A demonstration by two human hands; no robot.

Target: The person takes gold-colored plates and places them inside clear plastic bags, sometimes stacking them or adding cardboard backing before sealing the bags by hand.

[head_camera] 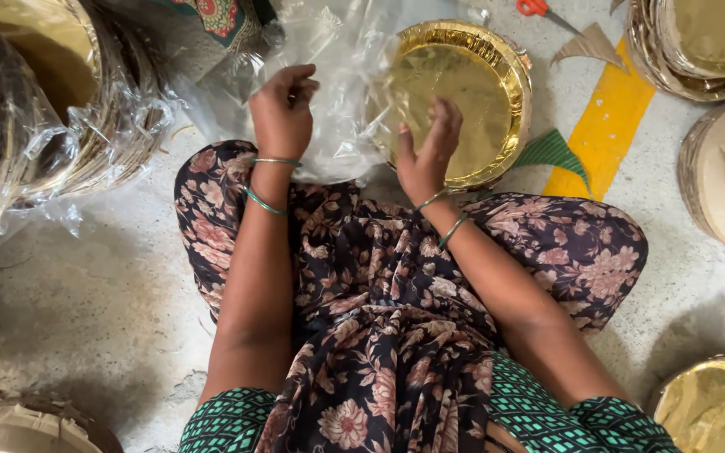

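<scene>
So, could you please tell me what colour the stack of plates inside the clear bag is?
Shiny gold, seen in the head view: the stack of plates.

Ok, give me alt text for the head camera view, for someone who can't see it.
Seen from above, a seated person's left hand grips a clear plastic bag while the right hand rests against a stack of gold paper plates inside it. More plate stacks, bagged plates and red-handled scissors lie on the concrete floor.

Even, soft daylight fills the scene. Glare streaks the clear plastic bag (337, 84) and the gold plates (463, 92). A dim shadow lies on the floor (86, 285) near left. Focus is sharp centrally; edges bend slightly.
</scene>
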